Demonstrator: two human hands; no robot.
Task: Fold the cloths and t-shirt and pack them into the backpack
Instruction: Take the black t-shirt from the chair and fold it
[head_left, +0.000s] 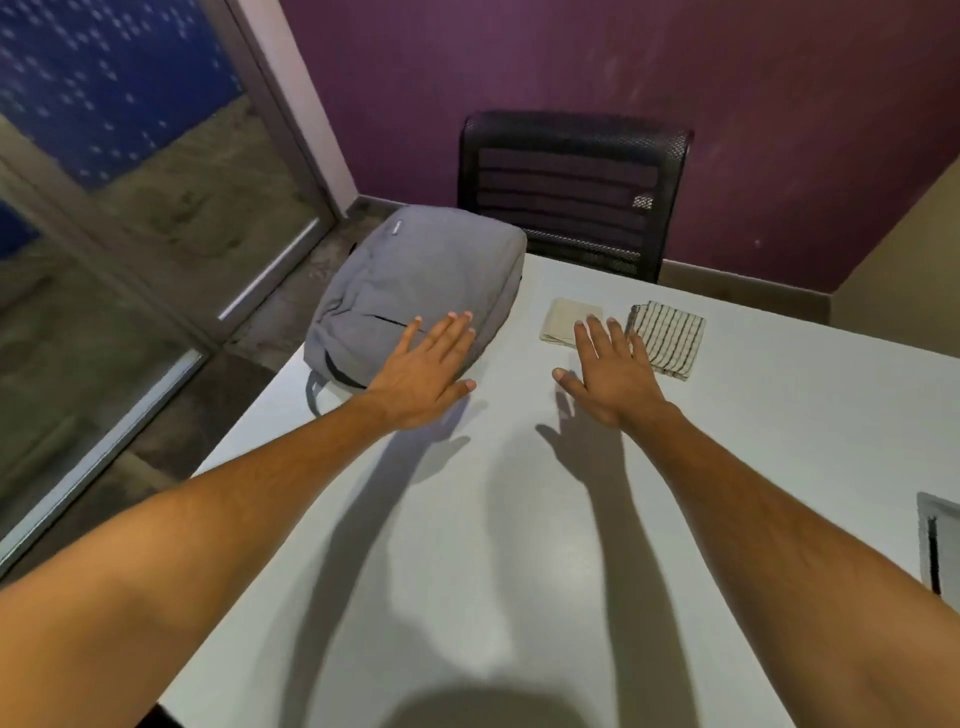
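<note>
Reaching forward over the tabletop (519, 519), both arms extended, palms down. Left hand (426, 371): fingers (457, 332) straight and slightly fanned, holding nothing, tips lying over the near right part of the backpack (415, 291); whether they press the fabric or hover just above it cannot be told. Thumb sticks out to the right, over the tabletop just off the bag's near edge.

Right hand (610, 371): fingers (597, 338) straight and spread wide, holding nothing. Index and middle tips overlap the near right corner of the beige cloth (563, 319); the outer fingers reach the left edge of the striped cloth (670, 335). Contact versus hovering not clear; the hand casts a shadow on the tabletop below and left of it.

Backpack: grey, lying flat at the far left corner of the tabletop, zipper line across its front panel, a strap loop hanging off the near left edge. It looks closed.

Beige cloth: folded into a small square, right of the backpack, apart from it. Striped cloth: white with dark lines, folded, just right of the beige one, a narrow gap between the two.

Beyond the far edge stands a black mesh-backed chair (571, 192) against a purple wall (675, 62). Glass door (130, 156) on the left.
</note>
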